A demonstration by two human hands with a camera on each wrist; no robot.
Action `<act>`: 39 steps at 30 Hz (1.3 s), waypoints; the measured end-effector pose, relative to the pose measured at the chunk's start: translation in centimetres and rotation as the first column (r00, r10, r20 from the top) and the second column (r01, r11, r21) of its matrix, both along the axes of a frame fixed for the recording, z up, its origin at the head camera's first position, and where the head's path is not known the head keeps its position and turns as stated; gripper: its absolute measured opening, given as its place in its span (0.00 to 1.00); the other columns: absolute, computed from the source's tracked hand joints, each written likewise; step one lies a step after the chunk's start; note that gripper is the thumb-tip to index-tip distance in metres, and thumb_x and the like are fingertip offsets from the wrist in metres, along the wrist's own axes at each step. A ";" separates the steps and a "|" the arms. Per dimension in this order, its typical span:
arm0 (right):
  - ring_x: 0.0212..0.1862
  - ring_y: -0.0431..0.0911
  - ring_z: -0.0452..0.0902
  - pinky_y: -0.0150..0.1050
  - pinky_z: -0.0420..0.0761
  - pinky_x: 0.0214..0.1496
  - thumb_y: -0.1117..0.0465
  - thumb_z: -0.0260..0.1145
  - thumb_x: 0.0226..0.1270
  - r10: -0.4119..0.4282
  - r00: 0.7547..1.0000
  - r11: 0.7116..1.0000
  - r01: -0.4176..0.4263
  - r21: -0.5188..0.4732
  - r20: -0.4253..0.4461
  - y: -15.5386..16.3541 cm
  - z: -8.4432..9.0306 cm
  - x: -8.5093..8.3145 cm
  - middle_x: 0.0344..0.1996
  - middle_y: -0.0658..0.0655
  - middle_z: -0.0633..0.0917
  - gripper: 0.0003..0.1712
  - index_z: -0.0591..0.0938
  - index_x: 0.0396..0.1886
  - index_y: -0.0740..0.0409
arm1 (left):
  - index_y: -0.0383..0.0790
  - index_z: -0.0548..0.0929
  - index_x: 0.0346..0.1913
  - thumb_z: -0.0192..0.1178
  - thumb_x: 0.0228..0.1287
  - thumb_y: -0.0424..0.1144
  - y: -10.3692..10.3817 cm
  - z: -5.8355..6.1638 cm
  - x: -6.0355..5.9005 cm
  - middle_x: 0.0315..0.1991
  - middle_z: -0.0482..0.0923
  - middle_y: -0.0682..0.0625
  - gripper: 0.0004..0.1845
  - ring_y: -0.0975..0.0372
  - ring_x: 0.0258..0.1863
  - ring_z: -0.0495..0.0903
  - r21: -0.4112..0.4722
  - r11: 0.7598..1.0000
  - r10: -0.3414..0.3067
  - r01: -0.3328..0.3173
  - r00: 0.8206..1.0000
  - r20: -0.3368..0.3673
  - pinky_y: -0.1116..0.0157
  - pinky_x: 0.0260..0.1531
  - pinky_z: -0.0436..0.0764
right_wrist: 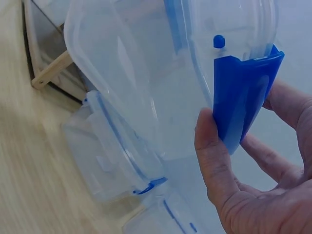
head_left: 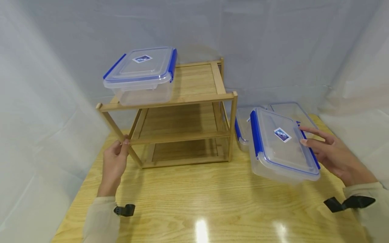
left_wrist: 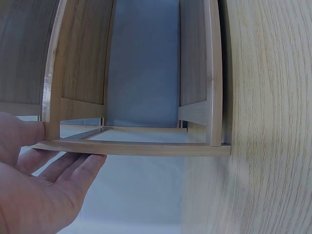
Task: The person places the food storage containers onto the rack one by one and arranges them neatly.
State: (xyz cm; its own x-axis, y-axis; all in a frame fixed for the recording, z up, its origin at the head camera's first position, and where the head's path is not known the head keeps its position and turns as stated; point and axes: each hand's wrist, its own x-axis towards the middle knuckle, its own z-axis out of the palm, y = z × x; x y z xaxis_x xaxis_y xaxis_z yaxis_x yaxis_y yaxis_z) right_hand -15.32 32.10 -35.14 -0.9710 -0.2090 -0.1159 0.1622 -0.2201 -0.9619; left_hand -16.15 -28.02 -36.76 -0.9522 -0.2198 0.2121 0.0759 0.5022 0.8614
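My right hand grips a clear plastic container with blue clips by its right side and holds it tilted just above the table, right of the rack. In the right wrist view the thumb of that hand lies beside a blue clip of the container. My left hand pinches the front left leg of a three-tier wooden rack. The left wrist view shows that hand with the thumb on the rack's post and the fingers beneath it. A second, similar container sits on the top shelf, at its left.
Two more clear containers lie on the wooden table behind the held one, and one of them shows below it in the right wrist view. The rack's lower shelves hold nothing. White fabric walls surround the table.
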 end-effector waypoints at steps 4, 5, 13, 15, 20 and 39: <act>0.41 0.48 0.83 0.41 0.83 0.39 0.70 0.56 0.70 -0.059 0.998 0.998 0.060 -0.021 0.012 0.0 1.1 -0.5 0.51 0.47 0.80 0.27 0.73 0.65 0.43 | 0.35 0.66 0.28 0.43 0.70 0.59 0.1 0.0 0.0 0.52 0.75 0.42 0.28 0.64 0.12 0.57 0.006 1.000 0.013 -0.013 1.000 0.014 0.64 0.12 0.63; 0.40 0.49 0.83 0.41 0.83 0.38 0.70 0.56 0.70 -0.065 0.998 0.997 0.066 -0.033 0.015 0.0 1.3 -0.7 0.50 0.47 0.80 0.27 0.73 0.65 0.43 | 0.35 0.63 0.27 0.43 0.70 0.60 0.1 -0.1 0.0 0.51 0.75 0.42 0.28 0.64 0.12 0.57 0.007 1.000 0.015 -0.015 1.000 0.016 0.64 0.12 0.63; 0.38 0.51 0.83 0.44 0.84 0.37 0.68 0.56 0.71 -0.072 0.996 0.991 0.077 -0.108 0.050 0.1 3.5 -1.7 0.46 0.52 0.84 0.24 0.75 0.62 0.44 | 0.38 0.62 0.25 0.43 0.70 0.59 0.2 -0.2 0.0 0.49 0.75 0.41 0.27 0.63 0.10 0.53 0.009 1.000 0.022 -0.022 1.000 0.009 0.63 0.10 0.62; 0.38 0.52 0.83 0.44 0.84 0.36 0.69 0.55 0.71 -0.066 0.997 0.988 0.071 -0.137 0.040 0.1 4.1 -2.0 0.46 0.53 0.84 0.24 0.75 0.62 0.45 | 0.38 0.62 0.25 0.43 0.70 0.59 0.2 -0.3 -0.1 0.47 0.74 0.41 0.27 0.64 0.08 0.51 0.017 1.000 0.020 -0.020 1.000 0.008 0.64 0.09 0.62; 0.38 0.52 0.83 0.44 0.84 0.35 0.71 0.53 0.71 -0.038 0.999 0.969 0.043 -0.243 0.023 0.0 5.7 -2.8 0.47 0.55 0.84 0.24 0.75 0.62 0.49 | 0.36 0.68 0.29 0.43 0.70 0.59 0.1 -0.2 0.0 0.50 0.74 0.42 0.27 0.64 0.11 0.56 0.013 1.000 0.016 -0.016 1.000 0.010 0.64 0.13 0.64; 0.42 0.52 0.83 0.46 0.84 0.37 0.72 0.56 0.69 -0.039 0.999 0.957 0.048 -0.285 0.037 -1.1 10.6 -5.4 0.49 0.55 0.82 0.26 0.73 0.63 0.49 | 0.38 0.80 0.48 0.44 0.71 0.58 0.0 -0.1 0.0 0.61 0.72 0.42 0.27 0.67 0.10 0.55 0.000 1.000 0.013 -0.013 1.000 0.010 0.64 0.05 0.58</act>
